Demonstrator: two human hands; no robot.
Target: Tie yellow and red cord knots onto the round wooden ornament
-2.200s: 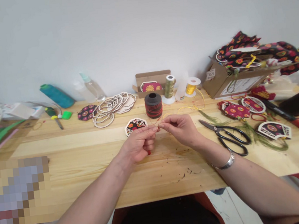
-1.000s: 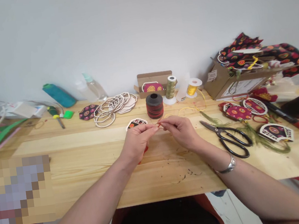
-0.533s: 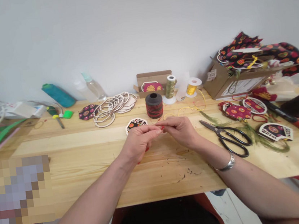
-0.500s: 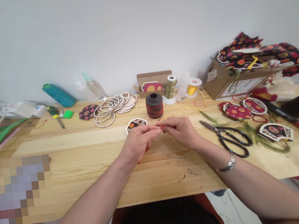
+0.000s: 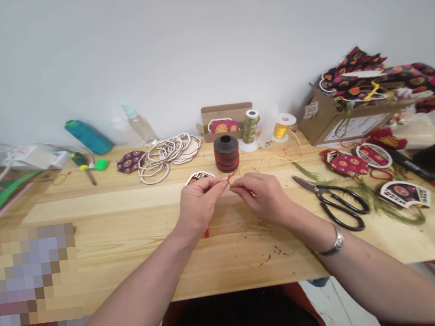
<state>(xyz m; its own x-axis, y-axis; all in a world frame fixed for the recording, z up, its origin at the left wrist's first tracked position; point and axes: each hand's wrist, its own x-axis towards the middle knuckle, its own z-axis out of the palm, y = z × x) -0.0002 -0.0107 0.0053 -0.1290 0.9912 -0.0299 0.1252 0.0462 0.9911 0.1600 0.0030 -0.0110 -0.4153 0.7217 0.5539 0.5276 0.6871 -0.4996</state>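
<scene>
Head view: my left grip and right grip, both pinched closed on red thread, sit close together, probably to control its short span.

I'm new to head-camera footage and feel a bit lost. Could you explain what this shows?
There's no machine: these are a person's two bare hands, filmed by one camera worn on the head, looking forward and down. The left hand pinches fine red thread above a wooden table. The right hand is pinched close beside it; its hold is too small to make out. Just beyond stands a dark spool wound with red. Scissors lie near the right forearm, pale cut-out frames toward the back left, and a cardboard box at the back right.
</scene>
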